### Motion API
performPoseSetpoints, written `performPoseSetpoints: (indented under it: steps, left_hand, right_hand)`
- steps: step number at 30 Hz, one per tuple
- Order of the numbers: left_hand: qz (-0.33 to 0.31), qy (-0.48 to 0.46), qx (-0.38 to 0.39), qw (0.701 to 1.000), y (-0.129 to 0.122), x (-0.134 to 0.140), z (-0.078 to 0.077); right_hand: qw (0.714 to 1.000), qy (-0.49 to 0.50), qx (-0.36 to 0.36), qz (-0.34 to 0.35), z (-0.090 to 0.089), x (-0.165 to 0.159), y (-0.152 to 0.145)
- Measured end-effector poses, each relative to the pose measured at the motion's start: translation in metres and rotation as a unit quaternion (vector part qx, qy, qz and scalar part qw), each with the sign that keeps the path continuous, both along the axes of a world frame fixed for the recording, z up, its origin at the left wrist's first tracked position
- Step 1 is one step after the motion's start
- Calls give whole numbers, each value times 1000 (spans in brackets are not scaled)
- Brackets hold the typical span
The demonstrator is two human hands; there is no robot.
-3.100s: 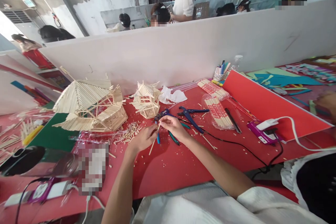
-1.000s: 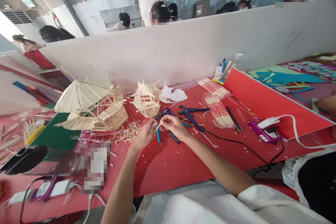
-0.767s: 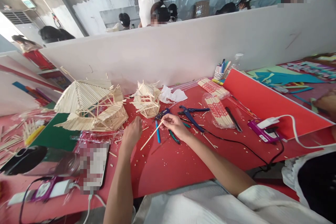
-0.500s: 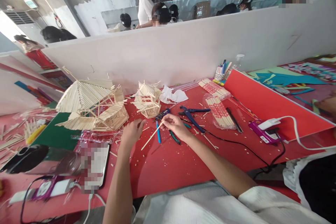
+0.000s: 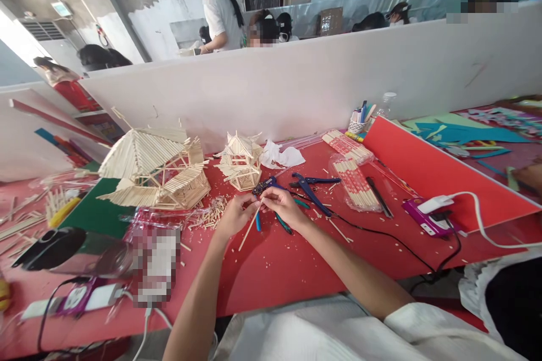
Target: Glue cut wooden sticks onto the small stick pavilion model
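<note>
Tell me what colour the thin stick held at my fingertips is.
The thin stick is pale beige, seen best in the head view, the only one.

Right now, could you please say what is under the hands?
A blue shaft and green handle poke out onto the red table; the left hand and right hand hide everything else beneath.

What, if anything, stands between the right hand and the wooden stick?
Nothing visible: the right hand pinches the wooden stick near its upper end. The left hand is close beside that end; whether it touches the stick is unclear. The blue handle shows beside the stick, not in between.
</note>
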State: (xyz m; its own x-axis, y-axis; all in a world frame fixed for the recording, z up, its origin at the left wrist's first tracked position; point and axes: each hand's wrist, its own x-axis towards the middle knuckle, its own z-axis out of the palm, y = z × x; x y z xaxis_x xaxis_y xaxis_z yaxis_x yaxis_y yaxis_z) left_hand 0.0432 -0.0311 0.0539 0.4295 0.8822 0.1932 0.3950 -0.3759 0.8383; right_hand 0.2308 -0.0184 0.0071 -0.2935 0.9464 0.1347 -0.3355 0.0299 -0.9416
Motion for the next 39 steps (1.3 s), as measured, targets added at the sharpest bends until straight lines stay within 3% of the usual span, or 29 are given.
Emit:
performPoseSetpoints:
  steps: [8,15,24,28,30,32,33,34,36,38,39]
  left_hand:
    - [-3,-21,12,1000,0,8,-6]
    - [92,-60,-48,993,11,-2,-17]
    - [47,-224,-111,967,4,5,-8]
    - [52,-275,-147,949,3,-6,-2]
    - [71,-214,-129,966,5,-19,2]
    - [113,-48,-77,989,8,-35,6]
    - [165,62,-38,984,9,-42,7]
    - [231,168,-7,958,11,-49,8]
    - [304,320,24,897,12,-60,8]
    - [313,387,33,867,12,-65,9]
    - [294,391,36,871,12,-66,9]
  right_hand:
    - [1000,13,-9,3,0,3,0]
    - [1000,12,-11,17,1,3,1]
    - [1000,-13,-16,-3,4,4,-1]
    - [1000,-2,-26,-16,3,6,2]
    - [999,8,-34,-22,3,8,3]
    - [999,14,-38,-28,4,9,4]
    - [999,16,-39,-30,5,9,4]
    - [998,19,-41,-32,6,10,4]
    - [998,22,-45,-33,8,10,4]
    - [998,20,-46,-32,9,10,4]
    - [998,15,-44,-32,10,10,4]
